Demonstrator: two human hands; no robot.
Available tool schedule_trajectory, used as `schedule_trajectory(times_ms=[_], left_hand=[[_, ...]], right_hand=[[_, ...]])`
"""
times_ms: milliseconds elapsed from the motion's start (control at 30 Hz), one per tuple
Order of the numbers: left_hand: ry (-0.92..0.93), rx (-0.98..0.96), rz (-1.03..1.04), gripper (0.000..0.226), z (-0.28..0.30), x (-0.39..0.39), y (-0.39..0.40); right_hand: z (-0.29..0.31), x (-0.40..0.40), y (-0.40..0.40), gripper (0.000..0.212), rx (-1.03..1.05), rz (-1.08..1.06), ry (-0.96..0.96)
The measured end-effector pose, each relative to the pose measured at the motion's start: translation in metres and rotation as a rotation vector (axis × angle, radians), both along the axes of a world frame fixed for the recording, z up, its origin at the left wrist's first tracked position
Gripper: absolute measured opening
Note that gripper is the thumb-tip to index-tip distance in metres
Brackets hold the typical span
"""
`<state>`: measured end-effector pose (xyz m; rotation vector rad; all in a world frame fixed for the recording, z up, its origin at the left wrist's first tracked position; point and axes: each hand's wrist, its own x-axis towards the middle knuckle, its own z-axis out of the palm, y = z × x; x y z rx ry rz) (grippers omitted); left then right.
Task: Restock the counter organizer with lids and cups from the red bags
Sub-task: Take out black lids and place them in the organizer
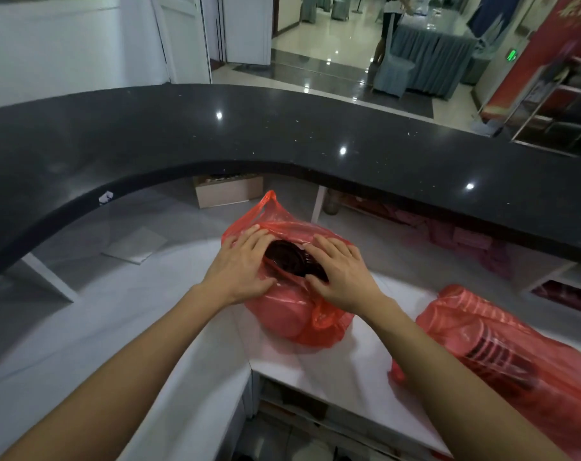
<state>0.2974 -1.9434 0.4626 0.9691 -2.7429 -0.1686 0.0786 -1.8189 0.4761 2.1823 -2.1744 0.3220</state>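
Two red bags sit on the white worktop (332,367) behind a curved black counter (282,138). From the head view, the worktop runs low and pale beneath the counter's overhang, with an open gap at its near edge where shelves show dimly below. A cardboard box (227,191) stands at the back under the overhang, and a flat grey sheet (134,244) lies to the left of it. Past the counter the room opens onto a glossy tiled floor (329,38), a table skirted in grey cloth (432,58), a red banner (535,54) and a metal rack (555,111) on the right.

The nearer red bag (295,314) stands in the middle of the worktop, one handle sticking up. The left hand (240,266) and the right hand (340,276) rest on either side of its mouth, fingers bent over the plastic and pulling it apart, so a stack of dark lids (287,257) shows in the opening. The second red bag (502,361) lies on its side to the right, well apart from the first, with dark ribbed rims showing faintly through the film.

The lower contents of the standing bag are only a pinkish bulk through the plastic. The second bag is cut off by the frame edge. A person stands by the skirted table, cropped at the top. The things under the right overhang are too dim to name.
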Motion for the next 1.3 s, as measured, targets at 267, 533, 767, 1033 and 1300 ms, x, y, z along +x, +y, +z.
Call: schedule_trajectory(times_ms=[267,533,767,1033,1300], left_hand=[[0.104,0.323,-0.048,0.102,-0.003,-0.018,-0.034],[0.255,0.754,0.028,0.123,-0.034,-0.011,-0.036],[0.352,0.848,0.163,0.119,-0.062,0.002,-0.014],[0.482,0.84,0.168,0.106,-0.068,0.007,0.007],[0.452,0.652,0.124,0.104,-0.07,0.014,0.02]], right_hand=[[-0.01,-0.019,-0.03,0.086,0.259,-0.078,-0.229],[-0.026,-0.021,-0.031,0.091,0.31,-0.097,-0.575],[-0.041,-0.014,-0.022,0.075,0.245,-0.122,-0.749],[-0.026,-0.007,-0.01,0.075,0.246,-0.171,-0.883],[-0.015,0.018,-0.018,0.059,-0.106,0.029,-0.447]])
